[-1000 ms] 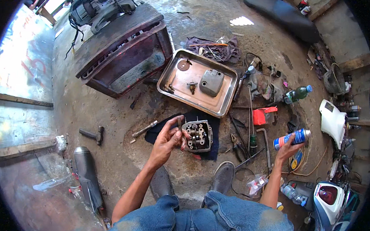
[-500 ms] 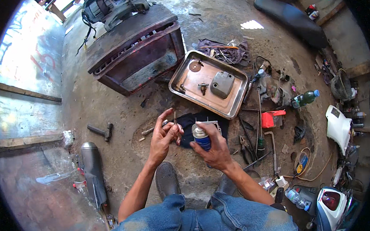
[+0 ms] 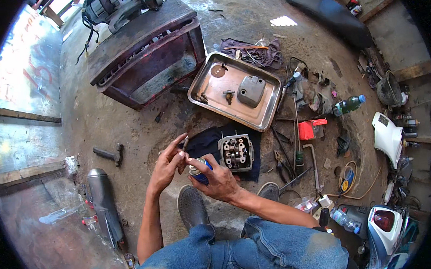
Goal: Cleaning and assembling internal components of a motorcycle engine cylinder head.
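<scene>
Between the fingertips of my left hand (image 3: pixel 164 170) is a short, thin metal pin (image 3: pixel 185 143), pointing upward. My right hand (image 3: pixel 219 182) grips a blue spray can (image 3: pixel 196 172), its index finger on the top and the nozzle close to the pin. Just right of the can, a motorcycle cylinder head (image 3: pixel 236 154) with its valve parts facing up rests on a dark cloth (image 3: pixel 205 141). Beyond it, a metal tray (image 3: pixel 213 91) holds a grey valve cover (image 3: pixel 251 91), a round sprocket (image 3: pixel 218 70) and small metal parts.
A hammer (image 3: pixel 110 153) and an exhaust muffler (image 3: pixel 103 199) lie to the left. Right of the cloth are pliers (image 3: pixel 283 165), a red box (image 3: pixel 311 129) and a green bottle (image 3: pixel 349 105). A dark wooden box (image 3: pixel 148 60) stands at the far left.
My right hand has brought the spray can left, close to the pin in my left hand. The cylinder head, partly covered before, now shows fully. The whole view has shifted slightly.
</scene>
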Tool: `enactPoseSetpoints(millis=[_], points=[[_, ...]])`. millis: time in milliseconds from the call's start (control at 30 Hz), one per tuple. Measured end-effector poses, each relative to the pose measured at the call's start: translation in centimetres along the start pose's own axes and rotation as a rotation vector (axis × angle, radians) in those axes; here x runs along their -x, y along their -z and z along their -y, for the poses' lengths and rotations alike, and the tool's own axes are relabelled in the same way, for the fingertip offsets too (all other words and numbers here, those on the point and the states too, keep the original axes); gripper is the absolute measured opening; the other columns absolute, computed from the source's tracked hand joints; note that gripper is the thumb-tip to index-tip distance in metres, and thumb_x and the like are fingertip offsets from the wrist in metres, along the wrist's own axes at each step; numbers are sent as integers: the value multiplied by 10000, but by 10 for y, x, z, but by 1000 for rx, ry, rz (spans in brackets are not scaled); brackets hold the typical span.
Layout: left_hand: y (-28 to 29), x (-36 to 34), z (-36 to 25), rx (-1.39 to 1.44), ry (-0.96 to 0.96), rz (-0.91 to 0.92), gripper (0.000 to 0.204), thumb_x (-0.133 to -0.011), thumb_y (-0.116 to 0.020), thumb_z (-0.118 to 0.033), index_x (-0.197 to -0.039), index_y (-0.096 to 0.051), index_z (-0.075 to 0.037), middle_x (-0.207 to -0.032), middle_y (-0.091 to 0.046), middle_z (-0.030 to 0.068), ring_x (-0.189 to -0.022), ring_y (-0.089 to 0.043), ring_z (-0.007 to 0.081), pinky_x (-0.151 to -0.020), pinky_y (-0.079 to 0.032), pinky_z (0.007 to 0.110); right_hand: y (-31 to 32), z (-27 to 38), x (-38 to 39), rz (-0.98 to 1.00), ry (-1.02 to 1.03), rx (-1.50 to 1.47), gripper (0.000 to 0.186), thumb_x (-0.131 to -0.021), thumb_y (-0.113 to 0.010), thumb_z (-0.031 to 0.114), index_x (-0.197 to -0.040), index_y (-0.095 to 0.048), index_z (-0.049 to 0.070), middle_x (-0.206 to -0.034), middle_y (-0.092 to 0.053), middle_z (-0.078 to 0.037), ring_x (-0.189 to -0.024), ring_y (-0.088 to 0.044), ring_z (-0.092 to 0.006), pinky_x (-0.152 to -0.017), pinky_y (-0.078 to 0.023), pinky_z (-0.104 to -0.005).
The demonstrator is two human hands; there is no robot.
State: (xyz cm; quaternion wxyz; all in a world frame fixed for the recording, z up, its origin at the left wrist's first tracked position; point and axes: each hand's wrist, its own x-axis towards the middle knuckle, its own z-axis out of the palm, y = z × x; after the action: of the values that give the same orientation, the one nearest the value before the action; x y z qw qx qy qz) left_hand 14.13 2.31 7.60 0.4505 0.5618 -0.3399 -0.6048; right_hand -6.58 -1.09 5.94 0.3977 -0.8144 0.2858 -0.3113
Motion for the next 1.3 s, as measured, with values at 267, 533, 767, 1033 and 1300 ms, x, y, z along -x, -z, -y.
enactPoseSetpoints(millis=[267,533,767,1033,1300], points=[[15,11,4,75,69,32,496,-1114,-495,-171,-1601,-429,-101,-912,-617,32,-661,-489,71,-585,-424,242,-6,-3,-5,47,-27,17,699,-929,-780,217,-1517,-401,200,-1134,-577,-192,-762,-689,-414,-590,-597,-485],[17,9,5,96,109,27,428,-1129,-498,-193,-1543,-465,-92,-877,-622,28,-648,-480,64,-576,-412,241,-10,-10,-5,-18,-59,3,710,-923,-788,198,-1520,-403,193,-1130,-582,-199,-809,-694,-408,-615,-596,-472],[12,8,-5,61,84,48,465,-1131,-493,-182,-1584,-428,-100,-924,-634,42,-704,-505,81,-633,-444,261,-11,-7,-1,-7,-30,-31,710,-906,-806,178,-1502,-419,189,-1125,-596,-201,-835,-703,-396,-632,-604,-465],[16,7,-5,50,59,80,540,-1104,-561,-173,-1608,-391,-84,-956,-645,51,-766,-545,103,-671,-482,278,-1,-10,-2,-4,-53,-20,701,-907,-807,175,-1492,-421,172,-1118,-602,-200,-870,-703,-395,-647,-614,-458],[17,4,-2,45,18,40,622,-1085,-614,-186,-1633,-336,-94,-946,-666,55,-734,-549,93,-638,-469,263,6,-10,-8,-45,-31,-43,728,-893,-821,154,-1494,-410,153,-1112,-607,-205,-860,-702,-389,-638,-601,-457]])
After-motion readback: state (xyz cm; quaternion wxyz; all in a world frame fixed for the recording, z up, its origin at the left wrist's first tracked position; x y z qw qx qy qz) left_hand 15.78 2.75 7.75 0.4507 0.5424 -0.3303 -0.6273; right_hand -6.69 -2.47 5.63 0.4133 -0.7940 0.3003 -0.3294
